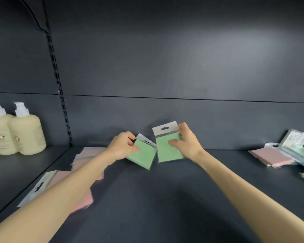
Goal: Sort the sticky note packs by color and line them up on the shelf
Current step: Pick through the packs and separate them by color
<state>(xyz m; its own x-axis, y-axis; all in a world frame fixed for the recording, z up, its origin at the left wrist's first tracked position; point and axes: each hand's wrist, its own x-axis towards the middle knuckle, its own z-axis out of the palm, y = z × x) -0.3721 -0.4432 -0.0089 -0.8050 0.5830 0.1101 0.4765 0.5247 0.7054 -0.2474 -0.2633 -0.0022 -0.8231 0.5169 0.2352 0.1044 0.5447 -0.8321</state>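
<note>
Dark grey shelf [165,199] fills the lower view, with a matching back panel behind it and a slotted upright [60,88] running down at 10 o'clock. Just below centre, towards 6 o'clock, both hands work side by side, each clamped on its own pack. The left hand [122,146] grips the left green pack [143,156] at its upper left corner, thumb on its face; this pack is turned so its white hang tab points to 1 o'clock. The right hand [186,141] pinches the right green pack [167,148] along its right edge, thumb on the front, tab uppermost. These two packs sit just beside each other. Pink packs [82,199] lie overlapping at 8 o'clock, partly under the left forearm. A mixed pile [274,157] of pink, green and yellow packs lies at 3 o'clock. Cream bottles [25,134] stand at 9 o'clock, on the neighbouring bay.
</note>
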